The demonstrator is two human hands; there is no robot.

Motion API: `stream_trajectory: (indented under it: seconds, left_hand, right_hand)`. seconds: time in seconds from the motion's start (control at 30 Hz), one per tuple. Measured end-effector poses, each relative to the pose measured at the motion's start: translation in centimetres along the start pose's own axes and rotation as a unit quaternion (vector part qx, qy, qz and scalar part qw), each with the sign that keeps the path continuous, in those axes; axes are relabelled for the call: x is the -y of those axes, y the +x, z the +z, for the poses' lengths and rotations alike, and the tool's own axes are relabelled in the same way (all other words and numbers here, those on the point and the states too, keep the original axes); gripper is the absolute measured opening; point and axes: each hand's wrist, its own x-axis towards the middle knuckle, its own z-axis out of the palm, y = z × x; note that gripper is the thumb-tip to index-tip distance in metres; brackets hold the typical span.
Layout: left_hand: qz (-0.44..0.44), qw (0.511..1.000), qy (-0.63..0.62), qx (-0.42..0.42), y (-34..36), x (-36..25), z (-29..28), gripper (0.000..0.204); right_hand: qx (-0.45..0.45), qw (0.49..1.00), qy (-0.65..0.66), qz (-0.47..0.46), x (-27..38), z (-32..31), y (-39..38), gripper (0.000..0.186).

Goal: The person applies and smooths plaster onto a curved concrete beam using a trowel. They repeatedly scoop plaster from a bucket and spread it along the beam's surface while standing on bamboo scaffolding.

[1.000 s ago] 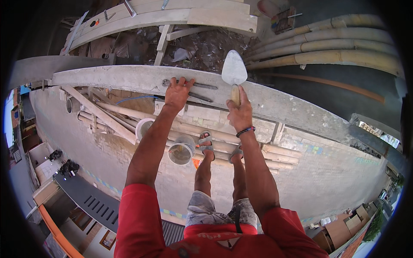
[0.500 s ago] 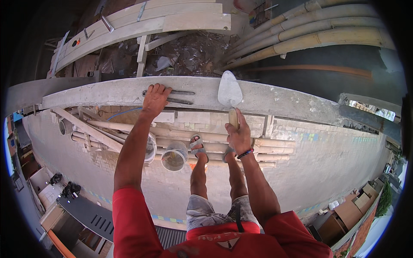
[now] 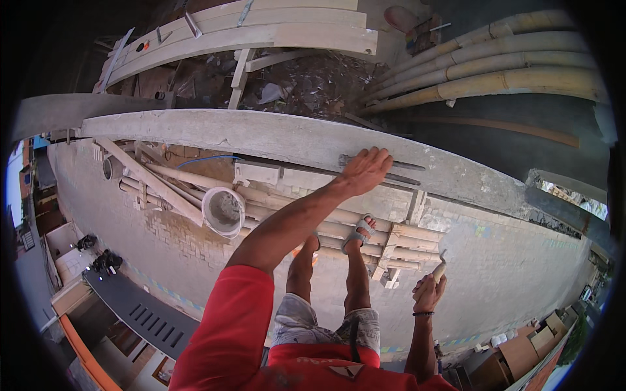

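Along the pale concrete beam [image 3: 280, 133] lies a pair of dark metal bars [image 3: 407, 164]; my left hand [image 3: 365, 169] has its fingers closed over their left end. My right hand [image 3: 427, 290] is down at the right, gripping the trowel [image 3: 439, 268] by its pale handle; its blade is too edge-on to make out. Beneath the beam, my sandalled feet [image 3: 360, 231] are on bamboo poles [image 3: 411, 241] lashed with timber. A white bucket [image 3: 223, 212] with grey content sits on the poles to the left.
Timber planks [image 3: 319, 36] with small tools, littered ground [image 3: 293, 85] and long bamboo poles [image 3: 489, 85] lie beyond the beam. Far below is grey paving [image 3: 495, 280], with dark parked objects [image 3: 104, 260] at the left and stacked boards [image 3: 521, 345] at lower right.
My right hand has dropped from the beam, taking the trowel down and rightward. My left hand and the bars now appear farther right in view, and the white bucket shows more fully.
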Motion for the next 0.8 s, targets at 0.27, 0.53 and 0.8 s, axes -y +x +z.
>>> stream_trajectory:
  seconds: [0.27,0.53,0.8]
  left_hand:
    - [-0.031,0.996,0.08,-0.026,6.4,-6.5,6.2,0.028]
    - [-0.279,0.91,-0.15,-0.267,-5.1,-3.3,0.2,0.053]
    - [-0.723,0.567,-0.009,-0.394,-24.4,17.8,-3.2,0.063]
  right_hand:
    - [0.063,0.989,-0.122,-0.06,6.8,1.1,0.9,0.032]
    - [0.219,0.868,-0.394,-0.21,13.6,8.9,7.9,0.05]
    - [0.325,0.91,-0.25,-0.061,7.7,22.2,1.1,0.061]
